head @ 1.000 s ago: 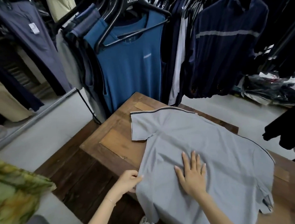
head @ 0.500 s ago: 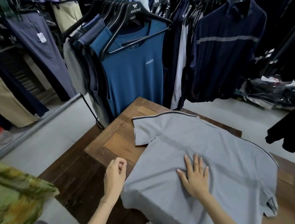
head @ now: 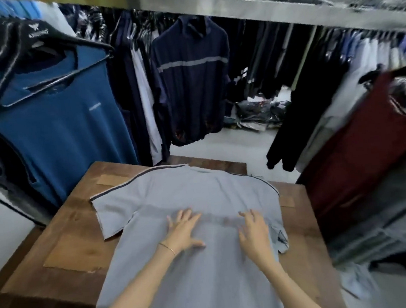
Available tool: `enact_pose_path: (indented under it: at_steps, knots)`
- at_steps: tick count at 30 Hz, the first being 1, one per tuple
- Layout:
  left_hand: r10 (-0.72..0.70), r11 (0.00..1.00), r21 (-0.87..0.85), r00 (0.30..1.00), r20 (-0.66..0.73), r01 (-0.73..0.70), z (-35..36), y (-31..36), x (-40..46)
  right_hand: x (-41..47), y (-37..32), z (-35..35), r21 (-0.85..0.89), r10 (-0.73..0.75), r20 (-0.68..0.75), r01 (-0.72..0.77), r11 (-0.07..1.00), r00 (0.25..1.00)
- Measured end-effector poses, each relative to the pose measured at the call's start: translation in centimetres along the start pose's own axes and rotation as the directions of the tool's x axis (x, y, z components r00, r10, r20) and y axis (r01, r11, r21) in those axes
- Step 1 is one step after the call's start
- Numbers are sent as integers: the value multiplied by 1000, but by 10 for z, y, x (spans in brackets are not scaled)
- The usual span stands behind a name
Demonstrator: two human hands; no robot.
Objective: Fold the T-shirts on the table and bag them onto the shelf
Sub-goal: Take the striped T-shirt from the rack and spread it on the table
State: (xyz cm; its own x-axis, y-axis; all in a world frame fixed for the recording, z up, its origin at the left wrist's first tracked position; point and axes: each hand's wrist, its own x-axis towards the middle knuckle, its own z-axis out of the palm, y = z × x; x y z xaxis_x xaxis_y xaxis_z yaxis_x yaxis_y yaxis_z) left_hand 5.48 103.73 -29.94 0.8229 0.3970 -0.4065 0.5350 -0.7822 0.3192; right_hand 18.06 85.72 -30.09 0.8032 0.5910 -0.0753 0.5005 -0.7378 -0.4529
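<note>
Grey T-shirt (head: pixel 200 197) is spread flat, back up, on the wooden table (head: pixel 76 227). Left hand (head: pixel 182 230) and right hand (head: pixel 254 232) are laid palm down on its middle, fingers straight and spread, nothing gripped. Blue tank top (head: pixel 59 131) is hung on a rack beyond the table's left side.
</note>
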Motion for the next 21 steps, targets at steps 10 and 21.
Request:
enact_pose_path:
  at_steps: [10, 21]
  knots:
    - [-53, 991, 128, 973, 226, 24, -1, 14, 15, -9, 71, -31, 289, 562, 4, -539, 791, 827]
    - [-68, 991, 131, 966, 251, 36, -5, 19, 12, 6, 39, -56, -156, -155, -312, 110, 982, 937]
